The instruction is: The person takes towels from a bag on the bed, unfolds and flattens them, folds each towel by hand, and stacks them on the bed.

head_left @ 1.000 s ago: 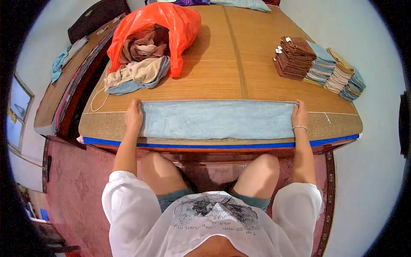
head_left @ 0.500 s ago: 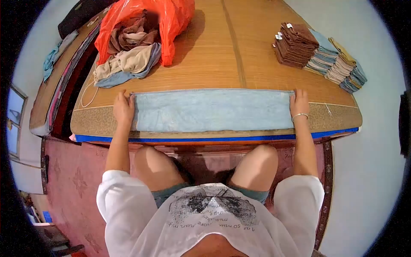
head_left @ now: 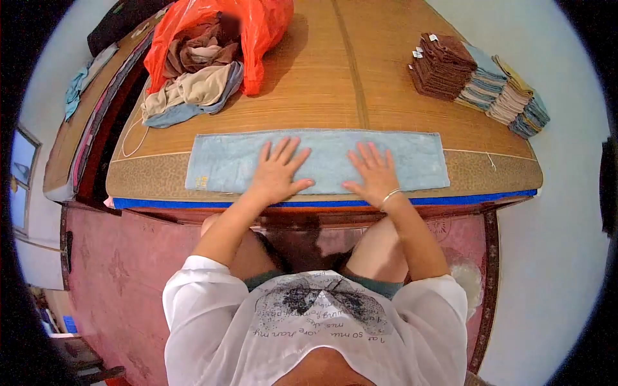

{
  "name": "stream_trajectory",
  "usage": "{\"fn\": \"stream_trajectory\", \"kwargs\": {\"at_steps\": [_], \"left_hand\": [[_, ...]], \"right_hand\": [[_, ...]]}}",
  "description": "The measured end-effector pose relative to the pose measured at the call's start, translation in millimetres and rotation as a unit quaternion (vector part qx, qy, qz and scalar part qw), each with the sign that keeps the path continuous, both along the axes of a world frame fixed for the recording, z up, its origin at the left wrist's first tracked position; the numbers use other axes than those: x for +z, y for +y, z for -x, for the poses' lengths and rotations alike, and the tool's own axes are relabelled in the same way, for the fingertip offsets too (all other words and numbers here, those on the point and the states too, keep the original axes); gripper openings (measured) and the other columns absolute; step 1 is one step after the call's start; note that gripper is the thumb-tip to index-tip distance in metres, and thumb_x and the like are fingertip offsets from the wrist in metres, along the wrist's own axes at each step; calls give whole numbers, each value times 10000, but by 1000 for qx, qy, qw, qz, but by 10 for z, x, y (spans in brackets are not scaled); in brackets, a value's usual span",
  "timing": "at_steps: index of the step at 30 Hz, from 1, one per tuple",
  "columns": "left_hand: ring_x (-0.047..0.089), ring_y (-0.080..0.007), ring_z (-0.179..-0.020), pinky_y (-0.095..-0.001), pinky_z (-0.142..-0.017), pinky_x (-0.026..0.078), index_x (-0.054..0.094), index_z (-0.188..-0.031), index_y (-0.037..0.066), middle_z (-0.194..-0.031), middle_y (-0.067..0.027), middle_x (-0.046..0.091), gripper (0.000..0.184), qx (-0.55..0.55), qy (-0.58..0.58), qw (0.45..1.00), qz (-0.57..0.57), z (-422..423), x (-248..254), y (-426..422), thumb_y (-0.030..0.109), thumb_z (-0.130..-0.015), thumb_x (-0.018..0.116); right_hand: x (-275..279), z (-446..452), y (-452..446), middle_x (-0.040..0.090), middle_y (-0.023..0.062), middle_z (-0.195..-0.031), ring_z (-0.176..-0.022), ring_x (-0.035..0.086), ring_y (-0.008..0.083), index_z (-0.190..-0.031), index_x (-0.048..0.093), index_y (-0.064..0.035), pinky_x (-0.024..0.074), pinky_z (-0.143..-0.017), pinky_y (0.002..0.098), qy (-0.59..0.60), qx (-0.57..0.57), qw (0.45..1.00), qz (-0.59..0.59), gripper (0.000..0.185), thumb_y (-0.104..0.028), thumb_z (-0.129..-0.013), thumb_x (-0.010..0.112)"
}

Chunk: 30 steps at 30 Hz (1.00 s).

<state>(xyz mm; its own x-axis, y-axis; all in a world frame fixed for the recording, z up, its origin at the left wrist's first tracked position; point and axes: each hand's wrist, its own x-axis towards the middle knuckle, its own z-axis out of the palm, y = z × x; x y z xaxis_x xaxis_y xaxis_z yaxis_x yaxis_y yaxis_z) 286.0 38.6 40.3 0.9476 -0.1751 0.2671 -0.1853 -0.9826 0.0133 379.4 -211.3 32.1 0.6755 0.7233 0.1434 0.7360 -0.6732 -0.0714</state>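
A light blue towel lies in a long flat strip along the near edge of the mat-covered bed. Small yellow marking shows at its lower left corner. My left hand rests flat on the towel left of its middle, fingers spread. To the right of the middle, my right hand also lies flat on the cloth with fingers apart and a bracelet on the wrist. Neither hand grips anything.
A red plastic bag with brown cloths spilling out stands at the back left, beige and blue cloths before it. Folded brown towels are stacked at the right, beside blue, beige and dark-blue folded piles. A bamboo mat covers the bed.
Both hands have let go of the towel's two ends and moved inward onto its surface, fingers now spread. The towel's left end now reaches slightly farther left, with its yellow marking uncovered.
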Motion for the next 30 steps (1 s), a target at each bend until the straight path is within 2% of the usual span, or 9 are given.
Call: {"fn": "stream_trajectory", "kwargs": {"at_steps": [7,11,18,20,22,23,25,27,30], "left_hand": [[207,-285,-1345,-507,-1076,108,379,-1357,158,-1448,-124,263,688,156,2,988,-10,311,-5,879,563,-813,490],[195,-283,-1351,-513,-1071,110,351,-1372,149,-1444,-141,261,687,244,-3,970,-1,491,-46,1355,547,-826,477],[190,-313,-1349,-545,-1066,119,362,-1362,115,-1445,-175,233,714,307,38,950,-33,444,243,1099,539,-809,517],[195,-322,-1346,-576,-1048,136,400,-1332,110,-1431,-181,254,741,210,-59,975,-36,275,183,717,547,-761,580],[204,-323,-1342,-595,-1038,126,397,-1337,147,-1439,-147,259,729,113,-3,994,8,131,339,96,562,-762,563],[219,-321,-1337,-580,-1045,121,402,-1334,148,-1428,-150,281,734,39,-50,998,23,27,132,-76,583,-760,546],[214,-316,-1340,-567,-1053,124,399,-1337,149,-1434,-154,271,730,1,-23,999,34,-150,11,-440,574,-763,550],[209,-310,-1343,-554,-1060,126,397,-1341,150,-1439,-159,261,725,-47,4,998,48,-201,-21,-566,564,-767,554],[211,-292,-1347,-537,-1068,117,402,-1341,149,-1440,-150,268,745,-17,5,999,29,-174,-27,-395,606,-765,523]], "right_hand": [[-92,-523,-870,192,77,-1482,-1370,142,265,-1391,312,-156,83,-1084,511,-45,-166,985,19,721,-602,-833,412],[-60,-630,-1070,181,84,-1486,-1366,160,277,-1394,303,-141,104,-1076,519,-37,-201,979,23,711,-582,-845,403],[76,-578,-988,182,87,-1485,-1372,137,275,-1394,305,-150,80,-1065,559,-9,-214,977,20,704,-582,-846,398],[236,-460,-755,186,89,-1484,-1372,133,280,-1385,323,-150,76,-1057,578,-2,-254,965,72,688,-568,-846,410],[179,-303,-415,219,96,-1471,-1363,158,289,-1358,366,-144,111,-1050,583,-43,-160,986,2,637,-506,-845,467],[174,-186,-184,232,98,-1466,-1360,167,290,-1350,379,-142,123,-1049,583,-47,-118,991,-31,623,-488,-842,486],[133,74,207,253,100,-1456,-1354,182,290,-1347,387,-143,135,-1045,585,-13,-27,999,-23,617,-470,-837,507],[-98,102,319,249,97,-1458,-1355,179,287,-1351,381,-144,121,-1057,570,2,-37,999,-17,636,-513,-841,474],[-6,-5,-20,241,93,-1462,-1359,168,284,-1359,370,-144,97,-1074,542,9,-56,998,-36,665,-560,-843,432]]}}
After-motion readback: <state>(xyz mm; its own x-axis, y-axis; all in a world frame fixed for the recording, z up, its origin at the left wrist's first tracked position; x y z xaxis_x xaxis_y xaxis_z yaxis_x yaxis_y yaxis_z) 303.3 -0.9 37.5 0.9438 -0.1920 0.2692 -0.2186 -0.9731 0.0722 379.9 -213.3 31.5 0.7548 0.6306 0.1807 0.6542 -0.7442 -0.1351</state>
